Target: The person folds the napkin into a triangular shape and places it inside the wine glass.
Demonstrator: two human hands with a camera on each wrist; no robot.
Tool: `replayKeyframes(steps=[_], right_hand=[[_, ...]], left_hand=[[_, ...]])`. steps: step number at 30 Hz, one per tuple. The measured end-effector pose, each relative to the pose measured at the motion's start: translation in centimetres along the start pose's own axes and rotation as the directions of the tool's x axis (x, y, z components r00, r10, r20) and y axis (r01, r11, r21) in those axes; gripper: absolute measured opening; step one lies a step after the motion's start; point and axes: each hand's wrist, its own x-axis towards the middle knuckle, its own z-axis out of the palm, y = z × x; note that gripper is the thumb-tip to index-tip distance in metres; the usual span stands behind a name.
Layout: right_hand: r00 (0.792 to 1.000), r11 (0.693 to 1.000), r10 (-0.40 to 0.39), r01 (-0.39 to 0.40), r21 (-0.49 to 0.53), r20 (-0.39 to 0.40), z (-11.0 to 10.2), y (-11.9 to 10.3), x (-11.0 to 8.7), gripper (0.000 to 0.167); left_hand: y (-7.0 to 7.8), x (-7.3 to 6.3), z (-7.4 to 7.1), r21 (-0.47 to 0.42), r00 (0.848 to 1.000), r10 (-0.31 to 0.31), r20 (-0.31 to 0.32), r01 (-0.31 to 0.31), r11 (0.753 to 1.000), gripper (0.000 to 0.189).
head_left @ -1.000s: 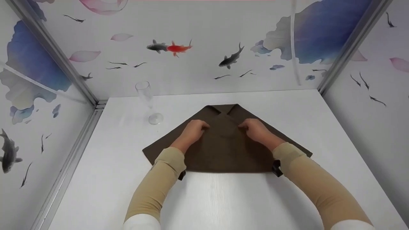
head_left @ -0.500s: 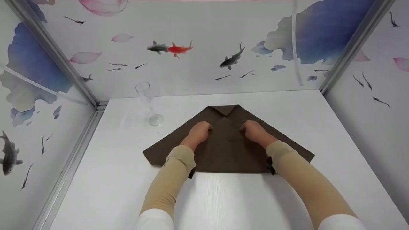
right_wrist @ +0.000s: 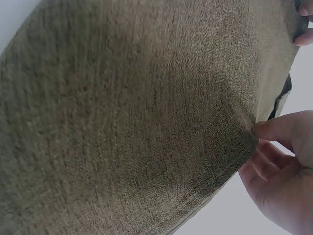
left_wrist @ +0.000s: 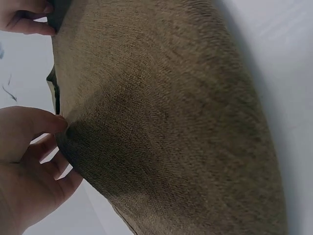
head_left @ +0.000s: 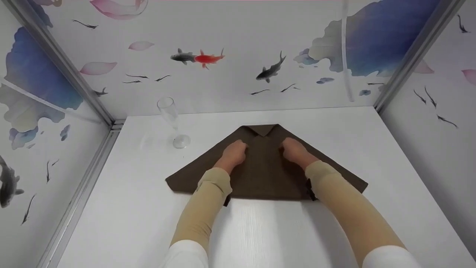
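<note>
A folded brown cloth (head_left: 264, 175) lies across the white table in the head view, with a small triangular flap (head_left: 263, 129) at its far edge. My left hand (head_left: 234, 153) pinches the cloth left of its middle. Opposite it, my right hand (head_left: 295, 152) pinches it on the right. In the left wrist view the thumb (left_wrist: 51, 122) presses the near face at an edge, the other fingers behind it. The right wrist view shows the same pinch by the right hand (right_wrist: 283, 166), and the left hand's fingertips (right_wrist: 304, 38) at the far top.
A clear stemmed glass (head_left: 181, 141) stands at the back left of the white table (head_left: 253, 234), beyond the cloth. White panels (head_left: 230, 22) printed with fish and petals enclose the table at the back and sides, joined by grey metal rails (head_left: 89, 175).
Both hands have moved slightly closer together, the forearms shifting inward. The flap at the cloth's far edge has come down from a gaping fold to a flat triangle.
</note>
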Motion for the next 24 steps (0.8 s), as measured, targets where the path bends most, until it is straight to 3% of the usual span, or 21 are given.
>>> replayKeyframes(steps=[7,18,24], right_hand=[[0.995,0.999,-0.036,0.033,-0.026,-0.096,-0.7,0.2,1.0,0.026],[0.996,0.999,0.034,-0.035,-0.014,-0.087,-1.9,0.0,3.5,0.03],[0.995,0.998,0.06,-0.062,-0.024,-0.085,-1.7,-0.2,4.5,0.044]], left_hand=[[0.1,0.9,-0.7,0.032,0.998,-0.025,-0.056,0.027,0.999,0.031],[-0.3,3.6,-1.3,0.027,0.995,-0.075,-0.059,0.076,0.997,0.047],[-0.6,4.3,-1.8,-0.016,0.994,-0.109,-0.03,0.109,0.994,0.054]])
